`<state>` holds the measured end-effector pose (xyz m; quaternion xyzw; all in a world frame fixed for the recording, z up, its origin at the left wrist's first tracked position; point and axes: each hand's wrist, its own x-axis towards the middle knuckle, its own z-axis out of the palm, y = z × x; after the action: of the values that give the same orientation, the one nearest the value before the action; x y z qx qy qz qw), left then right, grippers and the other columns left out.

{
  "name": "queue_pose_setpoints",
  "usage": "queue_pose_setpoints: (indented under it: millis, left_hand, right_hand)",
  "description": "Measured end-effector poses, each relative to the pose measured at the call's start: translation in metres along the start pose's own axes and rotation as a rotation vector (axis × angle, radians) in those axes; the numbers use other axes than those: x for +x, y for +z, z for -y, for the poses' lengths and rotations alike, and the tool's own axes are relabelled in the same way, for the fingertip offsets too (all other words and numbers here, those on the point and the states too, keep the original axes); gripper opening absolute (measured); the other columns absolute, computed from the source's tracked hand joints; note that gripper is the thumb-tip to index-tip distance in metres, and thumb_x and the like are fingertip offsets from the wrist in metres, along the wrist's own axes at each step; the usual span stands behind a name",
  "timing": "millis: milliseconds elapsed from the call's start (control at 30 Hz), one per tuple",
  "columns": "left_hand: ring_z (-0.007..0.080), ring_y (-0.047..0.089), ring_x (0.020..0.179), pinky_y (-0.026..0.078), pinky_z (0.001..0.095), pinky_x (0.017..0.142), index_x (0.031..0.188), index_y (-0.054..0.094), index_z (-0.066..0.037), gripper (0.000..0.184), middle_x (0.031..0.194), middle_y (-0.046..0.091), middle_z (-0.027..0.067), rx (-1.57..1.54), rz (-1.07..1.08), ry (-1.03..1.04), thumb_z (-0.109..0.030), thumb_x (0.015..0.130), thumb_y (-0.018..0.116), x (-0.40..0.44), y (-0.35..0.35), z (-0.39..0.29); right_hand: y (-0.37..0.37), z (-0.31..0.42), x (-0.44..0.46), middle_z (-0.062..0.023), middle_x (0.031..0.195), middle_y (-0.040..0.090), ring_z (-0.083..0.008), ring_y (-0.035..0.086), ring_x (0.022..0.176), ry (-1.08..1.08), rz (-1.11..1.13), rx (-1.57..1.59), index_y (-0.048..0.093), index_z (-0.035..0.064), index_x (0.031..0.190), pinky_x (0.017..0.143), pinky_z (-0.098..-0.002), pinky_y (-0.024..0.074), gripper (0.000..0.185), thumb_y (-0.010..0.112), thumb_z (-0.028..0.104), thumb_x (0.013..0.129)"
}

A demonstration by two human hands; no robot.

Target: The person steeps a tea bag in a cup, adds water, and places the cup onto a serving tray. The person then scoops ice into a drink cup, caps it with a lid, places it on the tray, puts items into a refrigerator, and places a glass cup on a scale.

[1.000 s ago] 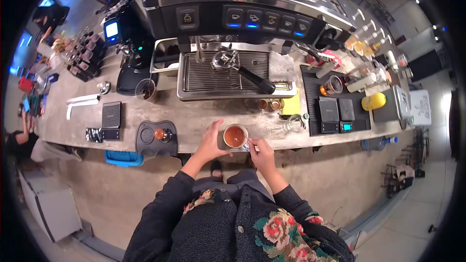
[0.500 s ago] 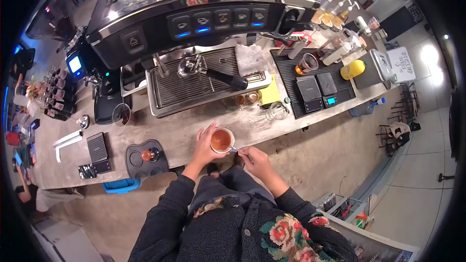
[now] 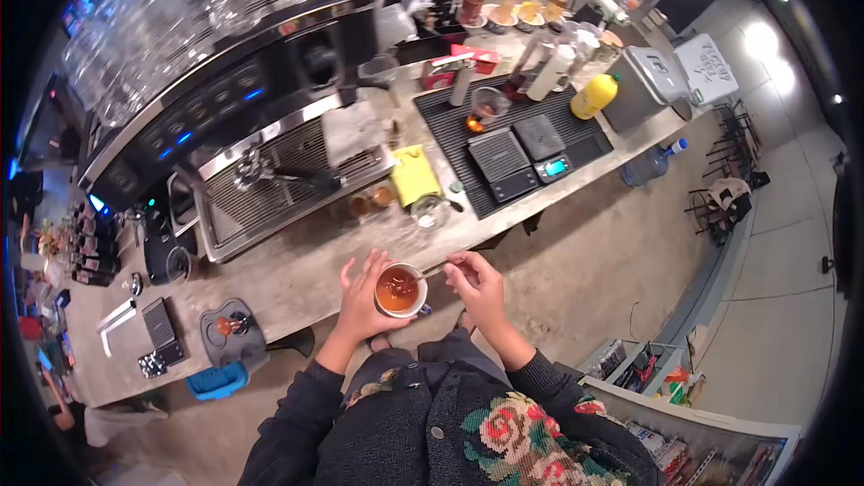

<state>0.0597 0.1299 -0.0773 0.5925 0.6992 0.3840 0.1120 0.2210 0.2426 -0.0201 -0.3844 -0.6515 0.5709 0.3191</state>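
Note:
My left hand is wrapped round a white cup of reddish-brown liquid, held just past the counter's front edge. Bright reflections ripple on the liquid's surface. On the cup's right side a small blue handle shows. My right hand is pinched on the end of a thin spoon, whose other end dips into the cup; its bowl is hidden. Nearest to the hands on the counter stand a clear glass and two small glasses of brown liquid.
An espresso machine stands behind, with a portafilter on its drip tray. A yellow cloth, a black mat with scales and a yellow bottle lie to the right. A tamping mat is left.
My view has swung to the right and the machine has shifted left. My right hand has risen beside the cup, the spoon now slanting up from its rim. My left hand keeps hold of the cup.

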Motion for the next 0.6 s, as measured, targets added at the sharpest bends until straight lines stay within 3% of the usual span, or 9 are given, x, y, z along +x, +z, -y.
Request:
queue_pose_setpoints:
  millis: [100, 167, 300, 433, 600]
  left_hand:
    - [0.0224, 0.036, 0.126, 0.013, 0.0453, 0.103, 0.131, 0.032, -0.003, 0.104, 0.120, 0.055, 0.0068, 0.001, 0.006, 0.004, -0.039, 0.045, 0.079, 0.024, 0.030, -0.036]
    - [0.0224, 0.037, 0.125, 0.013, 0.0452, 0.103, 0.131, 0.032, -0.003, 0.104, 0.120, 0.055, 0.0075, 0.006, -0.024, 0.028, -0.040, 0.046, 0.079, 0.045, 0.055, -0.061]
    - [0.0225, 0.038, 0.125, 0.014, 0.0449, 0.102, 0.131, 0.032, -0.002, 0.105, 0.119, 0.055, 0.0094, 0.015, -0.077, 0.074, -0.041, 0.046, 0.079, 0.087, 0.107, -0.108]
    - [0.0230, 0.040, 0.123, 0.015, 0.0449, 0.101, 0.132, 0.031, -0.001, 0.105, 0.120, 0.054, 0.0115, -0.014, -0.108, 0.083, -0.041, 0.047, 0.079, 0.134, 0.168, -0.141]
    - [0.0232, 0.040, 0.123, 0.016, 0.0457, 0.101, 0.132, 0.030, -0.001, 0.108, 0.122, 0.052, 0.0130, -0.051, -0.094, 0.150, -0.045, 0.047, 0.079, 0.207, 0.229, -0.180]
  right_hand:
    - [-0.058, 0.007, 0.007, -0.0040, 0.075, 0.060, -0.0105, 0.054, 0.061, 0.105, 0.177, -0.323, 0.060, -0.0010, 0.087, 0.056, -0.0204, 0.0437, 0.012, 0.061, 0.009, 0.080]
    - [-0.104, 0.001, 0.012, -0.0052, 0.073, 0.059, -0.0102, 0.054, 0.062, 0.182, 0.493, -0.417, 0.059, -0.0010, 0.090, 0.055, -0.0214, 0.0445, 0.017, 0.061, 0.014, 0.081]
    - [-0.181, -0.036, 0.018, -0.0062, 0.073, 0.059, -0.0111, 0.055, 0.063, 0.050, 0.528, -0.249, 0.060, -0.0003, 0.090, 0.055, -0.0224, 0.0453, 0.015, 0.059, 0.014, 0.083]
    - [-0.249, -0.045, 0.041, -0.0055, 0.072, 0.058, -0.0124, 0.056, 0.065, 0.368, 0.306, 0.113, 0.060, -0.0004, 0.089, 0.058, -0.0228, 0.0464, 0.013, 0.055, 0.011, 0.085]
    - [-0.327, -0.064, 0.085, -0.0043, 0.071, 0.057, -0.0119, 0.055, 0.064, 0.397, 0.325, 0.172, 0.060, -0.0001, 0.088, 0.061, -0.0216, 0.0455, 0.013, 0.051, 0.009, 0.087]
